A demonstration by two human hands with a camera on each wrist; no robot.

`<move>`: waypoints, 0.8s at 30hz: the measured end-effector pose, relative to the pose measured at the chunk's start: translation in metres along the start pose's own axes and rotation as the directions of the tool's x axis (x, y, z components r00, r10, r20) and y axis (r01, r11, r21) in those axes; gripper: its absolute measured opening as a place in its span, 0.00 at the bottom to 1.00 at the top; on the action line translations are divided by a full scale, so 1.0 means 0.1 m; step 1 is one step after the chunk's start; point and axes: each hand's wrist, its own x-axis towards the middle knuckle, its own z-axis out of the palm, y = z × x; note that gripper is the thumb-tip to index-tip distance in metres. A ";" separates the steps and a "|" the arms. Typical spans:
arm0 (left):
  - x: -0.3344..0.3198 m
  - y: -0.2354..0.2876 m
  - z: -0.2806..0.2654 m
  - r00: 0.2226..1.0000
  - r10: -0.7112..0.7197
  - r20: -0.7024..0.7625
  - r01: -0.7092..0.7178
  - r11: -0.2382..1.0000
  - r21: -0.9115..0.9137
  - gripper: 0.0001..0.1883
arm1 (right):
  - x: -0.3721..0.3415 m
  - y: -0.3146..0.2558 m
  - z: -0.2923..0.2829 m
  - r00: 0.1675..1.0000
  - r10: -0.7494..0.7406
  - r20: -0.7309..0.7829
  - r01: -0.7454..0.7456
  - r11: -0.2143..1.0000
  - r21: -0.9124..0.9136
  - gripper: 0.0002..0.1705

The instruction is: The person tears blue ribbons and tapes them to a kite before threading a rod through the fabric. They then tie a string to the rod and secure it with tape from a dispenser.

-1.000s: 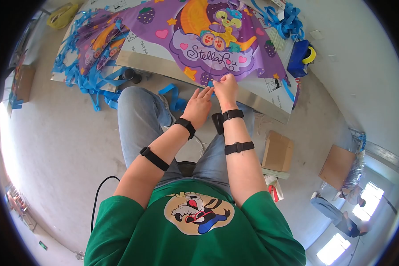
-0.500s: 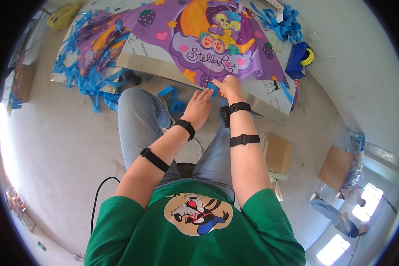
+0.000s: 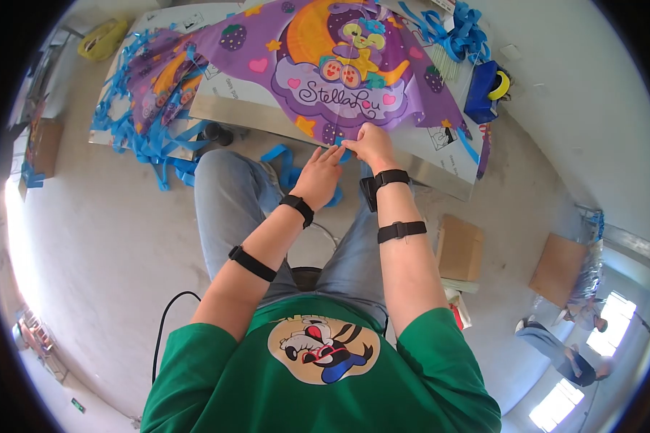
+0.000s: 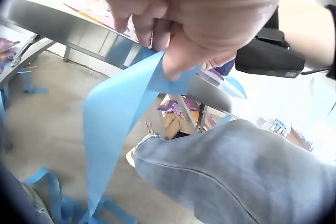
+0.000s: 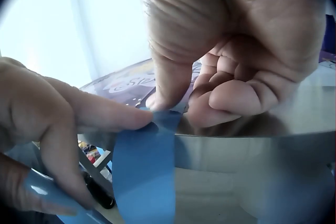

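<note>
A purple printed sheet (image 3: 325, 112), shaped like a kite, lies over the table with its bottom tip at the near edge. A flat blue ribbon (image 5: 147, 176) meets that tip. My right hand (image 3: 373, 148) pinches the ribbon's upper end at the tip, its thumb pressed down and its other fingers curled. Close on its left, my left hand (image 3: 320, 177) holds the ribbon between thumb and fingers, its index fingertip touching the ribbon beside the right thumb. In the left wrist view the ribbon's loose length (image 4: 107, 124) hangs from the left hand towards the floor.
Another purple sheet (image 3: 159, 79) lies at the left with tangled blue ribbons (image 3: 148, 141). At the far right are a ribbon bundle (image 3: 458, 32) and a blue tape dispenser (image 3: 482, 90). A cardboard box (image 3: 460, 247) stands on the floor beside my right leg.
My right hand has come down and turned, its thumb now at the ribbon near the left fingertips. The left hand has hardly moved. The whole head view has shifted slightly.
</note>
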 end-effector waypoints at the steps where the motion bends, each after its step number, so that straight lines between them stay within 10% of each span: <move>1: -0.01 -0.02 0.00 1.000 0.008 -0.008 -0.008 0.999 -0.051 0.06 | -0.02 -0.03 -0.03 0.999 0.049 0.009 -0.050 0.995 0.081 0.22; 5: -0.06 -0.06 -0.06 0.986 0.062 -0.153 -0.078 0.991 -0.104 0.08 | 0.00 -0.04 0.01 0.998 0.066 -0.023 -0.065 0.997 0.048 0.21; 8: -0.12 0.04 -0.17 0.946 -0.247 -0.208 0.098 0.834 -0.544 0.05 | -0.02 -0.02 -0.03 0.986 0.155 0.066 -0.167 0.952 0.257 0.19; 10: -0.14 0.09 -0.22 0.854 -0.513 -0.087 0.112 0.344 -0.932 0.05 | -0.12 -0.01 -0.06 0.993 0.106 0.053 -0.118 0.911 0.395 0.16; 12: -0.18 0.16 -0.38 0.853 -0.521 0.028 0.143 0.181 -0.973 0.05 | -0.31 -0.06 -0.08 0.998 0.056 0.039 -0.068 0.854 0.516 0.14; 14: -0.22 0.25 -0.52 0.844 -0.515 0.152 0.181 0.006 -0.984 0.06 | -0.66 -0.23 -0.10 0.993 -0.118 -0.013 0.061 0.418 0.906 0.11; 17: -0.20 0.37 -0.64 0.864 -0.490 0.115 0.074 -0.102 -0.992 0.07 | -1.03 -0.28 -0.01 0.977 -0.209 -0.039 0.091 0.247 0.965 0.10; 24: -0.29 0.48 -0.85 0.873 -0.466 0.145 0.064 -0.184 -0.981 0.08 | -1.51 -0.41 -0.18 0.979 -0.172 -0.108 0.186 0.547 0.817 0.05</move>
